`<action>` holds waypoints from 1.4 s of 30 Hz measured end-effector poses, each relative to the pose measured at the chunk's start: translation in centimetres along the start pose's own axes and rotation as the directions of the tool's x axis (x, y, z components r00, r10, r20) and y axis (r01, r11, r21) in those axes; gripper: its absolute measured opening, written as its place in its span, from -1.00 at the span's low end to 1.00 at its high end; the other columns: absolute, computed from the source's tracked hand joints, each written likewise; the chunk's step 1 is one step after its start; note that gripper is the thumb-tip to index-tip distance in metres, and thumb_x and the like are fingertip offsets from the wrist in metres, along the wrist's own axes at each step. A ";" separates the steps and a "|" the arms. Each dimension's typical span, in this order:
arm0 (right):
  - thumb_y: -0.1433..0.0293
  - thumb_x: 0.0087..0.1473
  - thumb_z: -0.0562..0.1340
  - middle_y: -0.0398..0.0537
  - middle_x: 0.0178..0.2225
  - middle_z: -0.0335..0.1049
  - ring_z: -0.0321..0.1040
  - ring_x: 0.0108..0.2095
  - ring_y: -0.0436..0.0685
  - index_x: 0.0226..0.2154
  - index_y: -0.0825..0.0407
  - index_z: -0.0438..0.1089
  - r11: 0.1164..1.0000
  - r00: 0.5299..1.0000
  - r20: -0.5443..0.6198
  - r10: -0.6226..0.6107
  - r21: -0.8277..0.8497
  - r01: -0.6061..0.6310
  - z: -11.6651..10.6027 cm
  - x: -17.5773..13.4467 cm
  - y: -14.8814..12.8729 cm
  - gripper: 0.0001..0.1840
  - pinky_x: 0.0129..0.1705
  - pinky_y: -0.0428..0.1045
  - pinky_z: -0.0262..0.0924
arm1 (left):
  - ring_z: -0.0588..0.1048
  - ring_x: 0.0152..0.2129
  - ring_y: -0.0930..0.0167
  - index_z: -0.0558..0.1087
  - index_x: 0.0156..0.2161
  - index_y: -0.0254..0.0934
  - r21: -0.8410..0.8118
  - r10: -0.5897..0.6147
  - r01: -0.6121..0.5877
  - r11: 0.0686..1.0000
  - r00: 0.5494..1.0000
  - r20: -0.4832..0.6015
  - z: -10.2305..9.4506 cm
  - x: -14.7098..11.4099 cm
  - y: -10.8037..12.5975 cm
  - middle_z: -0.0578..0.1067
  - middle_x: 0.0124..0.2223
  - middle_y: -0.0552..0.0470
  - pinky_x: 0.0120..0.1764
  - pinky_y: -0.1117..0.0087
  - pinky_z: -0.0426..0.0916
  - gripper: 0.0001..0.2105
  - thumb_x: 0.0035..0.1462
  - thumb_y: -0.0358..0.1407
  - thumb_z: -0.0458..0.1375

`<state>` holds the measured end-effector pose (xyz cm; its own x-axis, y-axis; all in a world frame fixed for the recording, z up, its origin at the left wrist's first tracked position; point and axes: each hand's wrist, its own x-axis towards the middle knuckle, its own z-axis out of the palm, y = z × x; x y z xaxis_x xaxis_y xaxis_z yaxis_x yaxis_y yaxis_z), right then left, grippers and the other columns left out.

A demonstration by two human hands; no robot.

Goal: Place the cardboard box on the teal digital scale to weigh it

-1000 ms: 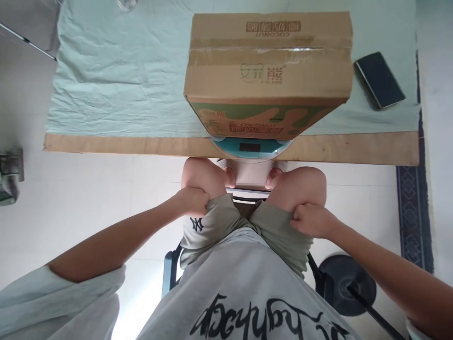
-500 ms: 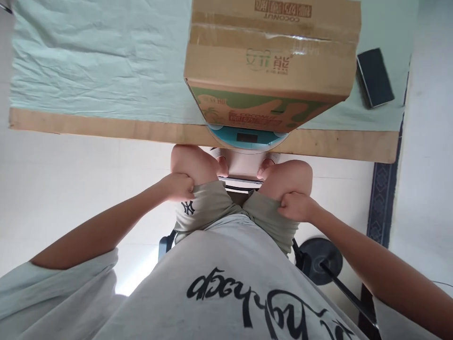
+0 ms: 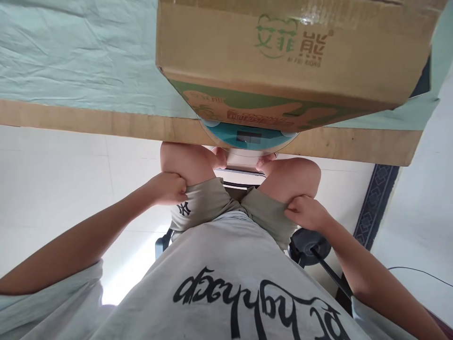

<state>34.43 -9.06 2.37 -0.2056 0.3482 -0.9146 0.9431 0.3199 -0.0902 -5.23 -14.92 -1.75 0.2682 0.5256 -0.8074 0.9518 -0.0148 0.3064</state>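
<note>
Head view: left hand (image 3: 168,189) and right hand (image 3: 306,212) each grip clamped on shorts (image 3: 208,205), hems pointing toward knees.

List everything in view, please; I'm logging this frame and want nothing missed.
cardboard box: one, brown with green print, on the scale
scale: one, teal, at the table's near edge under the box
table: one, wooden edge, across the top
cloth: one, pale green, spread on the table
rug: one, dark patterned, floor at right
shorts: one pair, olive, on the thighs
left hand: grip pinching the shorts
right hand: grip pinching the shorts
</note>
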 end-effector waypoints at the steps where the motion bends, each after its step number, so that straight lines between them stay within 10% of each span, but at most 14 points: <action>1: 0.32 0.07 0.02 -0.09 -0.57 0.22 -0.03 -0.51 -0.06 -0.66 0.16 0.10 1.000 1.000 0.009 -0.005 0.008 0.005 -0.2 0.1 0.0 -0.64 -0.39 -0.05 -0.17 | 0.09 -0.63 0.45 0.12 -0.70 -0.34 0.026 -0.014 0.014 1.000 0.999 0.032 -0.5 -0.1 0.3 0.27 -0.62 -0.02 -0.43 0.32 -0.06 -0.69 -0.07 -0.24 0.06; 20: -0.12 0.11 -0.29 0.03 -0.51 0.30 0.10 -0.44 0.03 -0.63 0.13 0.07 0.970 0.978 0.077 -0.192 0.168 0.177 -1.0 1.1 1.1 -0.27 -0.26 0.02 -0.11 | 0.12 -0.57 0.45 0.16 -0.69 -0.33 0.051 -0.076 0.070 0.996 0.989 0.130 -2.5 0.5 0.8 0.22 -0.61 -0.02 -0.36 0.32 -0.08 -0.73 -0.10 -0.26 0.06; 42: -0.04 0.19 -0.21 0.03 -0.55 0.26 0.09 -0.46 0.02 -0.65 0.15 0.08 0.967 0.972 0.083 -0.218 0.153 0.204 -1.5 1.9 0.3 -0.32 -0.28 0.02 -0.11 | 0.08 -0.56 0.43 0.11 -0.65 -0.31 0.025 0.012 -0.016 1.000 0.987 0.161 -3.3 0.1 0.9 0.21 -0.60 0.01 -0.39 0.30 -0.04 -0.75 -0.07 -0.23 -0.04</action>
<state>33.93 -7.01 1.23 -0.3836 0.1958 -0.9025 0.9102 0.2455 -0.3336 -4.79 -12.02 0.11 0.2997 0.3817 -0.8744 0.9509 -0.0448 0.3064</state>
